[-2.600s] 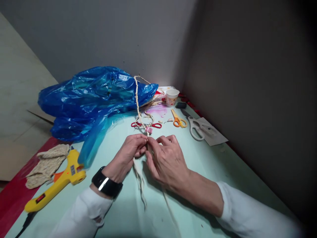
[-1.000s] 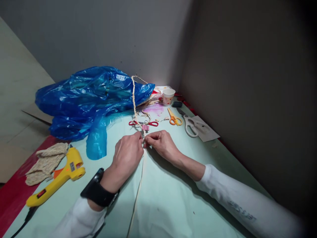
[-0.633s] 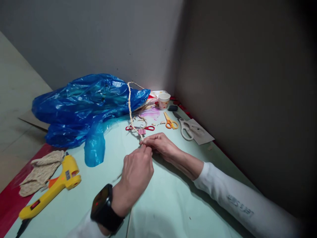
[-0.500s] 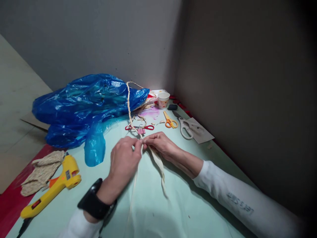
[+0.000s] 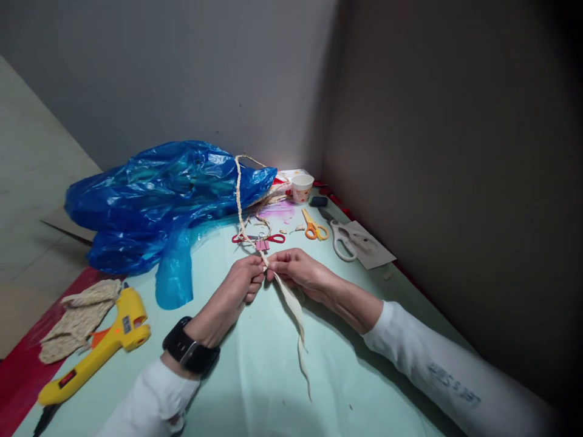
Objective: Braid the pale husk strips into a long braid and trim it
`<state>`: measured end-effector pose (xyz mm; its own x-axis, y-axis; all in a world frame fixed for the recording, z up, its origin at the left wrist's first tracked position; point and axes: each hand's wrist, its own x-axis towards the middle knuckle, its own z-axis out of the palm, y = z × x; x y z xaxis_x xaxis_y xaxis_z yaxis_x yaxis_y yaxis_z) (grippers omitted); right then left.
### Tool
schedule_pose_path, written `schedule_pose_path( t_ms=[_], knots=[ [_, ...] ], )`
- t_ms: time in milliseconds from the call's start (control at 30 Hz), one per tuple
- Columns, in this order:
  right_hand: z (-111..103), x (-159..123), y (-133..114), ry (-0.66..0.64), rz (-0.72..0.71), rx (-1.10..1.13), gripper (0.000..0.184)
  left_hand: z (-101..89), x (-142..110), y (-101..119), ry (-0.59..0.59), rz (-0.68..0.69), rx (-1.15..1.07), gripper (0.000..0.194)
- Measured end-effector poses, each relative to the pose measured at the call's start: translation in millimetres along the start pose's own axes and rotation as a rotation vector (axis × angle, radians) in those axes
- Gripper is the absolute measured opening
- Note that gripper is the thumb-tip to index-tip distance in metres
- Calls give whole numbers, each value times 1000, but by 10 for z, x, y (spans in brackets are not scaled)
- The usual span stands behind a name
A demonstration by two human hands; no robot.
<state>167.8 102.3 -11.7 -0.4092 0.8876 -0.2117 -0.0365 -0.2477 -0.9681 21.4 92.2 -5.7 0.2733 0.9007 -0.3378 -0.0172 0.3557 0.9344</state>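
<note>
A pale braided cord [image 5: 238, 191] arches down from the blue bag to a pink binder clip [image 5: 262, 245]. Just below the clip, my left hand [image 5: 243, 276] pinches the cord's near end, its fingers curled in. My right hand [image 5: 298, 267] pinches the same spot from the other side, thumb and forefinger together. From between the hands a loose cream fibre strip [image 5: 291, 303] trails toward me over the table, twisting to a thin tip. Red-handled scissors [image 5: 277, 238] lie behind the clip. Where the strands cross is partly hidden by my fingertips.
A crumpled blue plastic bag [image 5: 168, 200] fills the back left. A yellow glue gun [image 5: 98, 355] and a woven piece [image 5: 79, 318] lie left. Orange scissors [image 5: 314, 226], white-handled scissors [image 5: 344, 243], a card [image 5: 378, 252] and a paper cup [image 5: 302, 189] are to the right.
My left hand has swung over the cord and back to the left, turning at the wrist. The loose strip now hangs on the right side. My right hand has stayed pinched near the clip.
</note>
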Motion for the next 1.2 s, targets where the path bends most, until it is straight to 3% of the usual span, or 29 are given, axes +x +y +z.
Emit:
schedule_pose_path(
  t_ms=[67, 200, 300, 500, 733, 833, 1000, 1200],
  knots=[
    [12, -13, 5, 18, -1, -5, 5, 8, 15, -11, 31, 7, -15, 5],
    [31, -26, 41, 68, -63, -48, 19, 25, 30, -26, 54, 1, -21, 10],
    [28, -22, 64, 74, -128, -173, 18, 16, 40, -37, 38, -8, 4, 18],
    [-4, 5, 64, 98, -180, -408, 14, 13, 53, -55, 71, 33, 39, 13],
    [-15, 18, 94, 73, -166, -229, 9, 38, -43, -21, 44, 74, 60, 9],
    [-18, 4, 61, 68, -95, -172, 2, 16, -51, -31, 30, 115, 149, 5],
    [-50, -8, -9, -36, 55, -24, 7, -1, -43, -19, 40, 118, 230, 3],
    [-101, 7, -52, -67, 191, 156, 5, -11, -9, -69, 194, 281, 388, 3]
  ],
)
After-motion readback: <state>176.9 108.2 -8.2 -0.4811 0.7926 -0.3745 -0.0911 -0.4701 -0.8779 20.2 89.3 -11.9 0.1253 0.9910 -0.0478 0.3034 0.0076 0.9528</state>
